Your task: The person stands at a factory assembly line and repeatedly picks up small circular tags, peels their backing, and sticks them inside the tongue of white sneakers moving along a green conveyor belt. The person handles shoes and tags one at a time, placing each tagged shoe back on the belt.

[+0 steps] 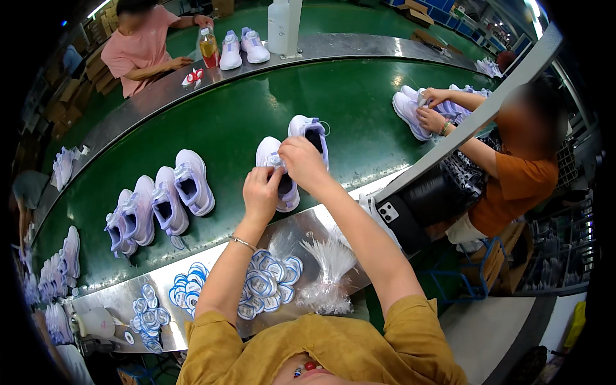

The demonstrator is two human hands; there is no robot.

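A white-and-lilac sneaker (289, 200) stands on the green belt in front of me, toe pointing away. My left hand (260, 192) is closed at its tongue and collar, fingertips pinched together. Bent over the laces from the other side, my right hand (301, 163) pinches something small that its fingers hide. Just beyond, a second sneaker (297, 122) stands with a thin clear loop at its collar. On the metal ledge below my forearms lie round blue-and-white tags (274, 282) and a bundle of clear plastic tag fasteners (328, 263).
Several matching sneakers (192, 173) line the belt (237, 102) at left. A co-worker in orange (523, 183) handles shoes at right, behind a slanted grey post (475, 119). Across the belt sits a person in pink (138, 48), near a bottle (208, 48) and red-handled scissors (192, 77).
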